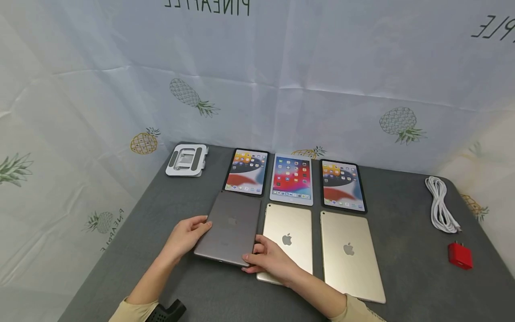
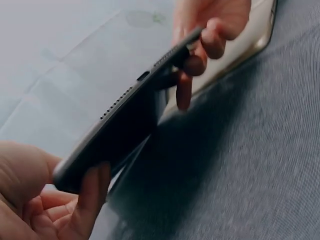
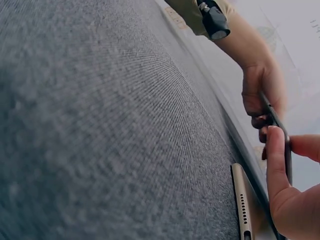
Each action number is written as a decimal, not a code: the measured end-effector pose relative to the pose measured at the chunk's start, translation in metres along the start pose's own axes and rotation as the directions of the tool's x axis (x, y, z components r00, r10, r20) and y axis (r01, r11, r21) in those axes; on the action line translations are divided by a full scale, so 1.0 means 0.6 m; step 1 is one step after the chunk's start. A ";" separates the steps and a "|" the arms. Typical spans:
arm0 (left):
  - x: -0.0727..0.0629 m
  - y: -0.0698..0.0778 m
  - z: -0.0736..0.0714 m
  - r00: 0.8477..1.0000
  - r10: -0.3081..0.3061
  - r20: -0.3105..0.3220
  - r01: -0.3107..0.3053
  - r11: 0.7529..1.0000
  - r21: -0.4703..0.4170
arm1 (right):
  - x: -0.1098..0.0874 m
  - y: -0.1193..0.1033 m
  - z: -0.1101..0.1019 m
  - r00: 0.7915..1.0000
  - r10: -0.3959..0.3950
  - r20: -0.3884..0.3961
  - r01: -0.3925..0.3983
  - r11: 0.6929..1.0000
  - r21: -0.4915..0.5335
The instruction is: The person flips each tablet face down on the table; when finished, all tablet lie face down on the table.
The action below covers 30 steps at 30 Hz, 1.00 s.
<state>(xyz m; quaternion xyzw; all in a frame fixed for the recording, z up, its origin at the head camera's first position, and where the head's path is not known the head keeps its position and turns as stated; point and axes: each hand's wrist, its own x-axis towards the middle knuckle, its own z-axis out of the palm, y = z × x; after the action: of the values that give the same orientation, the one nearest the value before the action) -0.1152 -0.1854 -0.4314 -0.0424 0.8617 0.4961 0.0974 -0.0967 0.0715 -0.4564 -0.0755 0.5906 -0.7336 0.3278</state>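
A dark grey tablet (image 1: pixel 231 226), its back facing up, is held between both hands above the table. My left hand (image 1: pixel 186 236) pinches its left edge, thumb on the back. At the lower right corner my right hand (image 1: pixel 273 261) grips it, thumb on top and fingers beneath. The left wrist view shows the tablet's port edge (image 2: pixel 142 77) tilted, with a shadow on the cloth below. Beside it, partly behind my right hand, lies a gold tablet (image 1: pixel 291 223) face down. Just beyond its top edge is a black-framed tablet (image 1: pixel 247 172) with its screen lit.
Farther right lie another gold tablet (image 1: pixel 352 259), a white tablet (image 1: pixel 291 179) and a second black-framed tablet (image 1: pixel 343 185), both screens lit. A white stand (image 1: pixel 187 160) sits at the back left. A coiled white cable (image 1: pixel 439 205) and red charger (image 1: pixel 460 256) are on the right.
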 end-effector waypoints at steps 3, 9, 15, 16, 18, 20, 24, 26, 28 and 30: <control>0.001 -0.002 -0.002 0.999 0.026 -0.037 -0.021 0.991 0.129 | 0.001 0.000 -0.002 1.000 -0.021 0.004 0.021 0.998 -0.058; 0.001 -0.005 -0.002 0.990 0.104 -0.094 -0.078 0.967 0.241 | 0.001 0.001 -0.006 0.998 -0.055 0.039 0.064 0.958 -0.280; 0.000 -0.007 0.000 0.981 0.147 -0.127 -0.106 0.952 0.288 | -0.001 0.001 -0.007 0.999 -0.037 0.036 0.049 0.908 -0.416; 0.000 -0.008 0.000 0.981 0.150 -0.127 -0.107 0.949 0.296 | -0.001 0.001 -0.007 0.999 -0.035 0.037 0.047 0.899 -0.436; -0.001 -0.009 0.001 0.981 0.149 -0.126 -0.104 0.946 0.308 | 0.001 0.001 -0.008 0.999 -0.032 0.041 0.048 0.874 -0.483; -0.002 -0.011 0.003 0.980 0.149 -0.129 -0.101 0.943 0.317 | 0.002 0.001 -0.008 0.998 -0.034 0.047 0.054 0.846 -0.530; -0.002 -0.014 0.006 0.977 0.159 -0.144 -0.103 0.936 0.337 | 0.003 0.000 -0.007 0.998 -0.035 0.055 0.060 0.815 -0.576; -0.002 -0.014 0.007 0.975 0.164 -0.150 -0.104 0.932 0.347 | 0.003 -0.001 -0.005 0.998 -0.031 0.057 0.058 0.814 -0.579; -0.003 -0.013 0.008 0.974 0.168 -0.152 -0.105 0.929 0.355 | 0.002 -0.001 -0.004 0.998 -0.028 0.059 0.057 0.812 -0.581; -0.005 -0.012 0.008 0.972 0.175 -0.155 -0.109 0.926 0.361 | 0.002 -0.001 -0.003 0.998 -0.028 0.057 0.056 0.808 -0.587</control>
<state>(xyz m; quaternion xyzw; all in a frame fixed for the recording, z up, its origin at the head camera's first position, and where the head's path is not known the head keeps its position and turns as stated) -0.1106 -0.1850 -0.4393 -0.0076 0.9422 0.3346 -0.0132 -0.0987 0.0724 -0.4566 -0.2027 0.7790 -0.5202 0.2854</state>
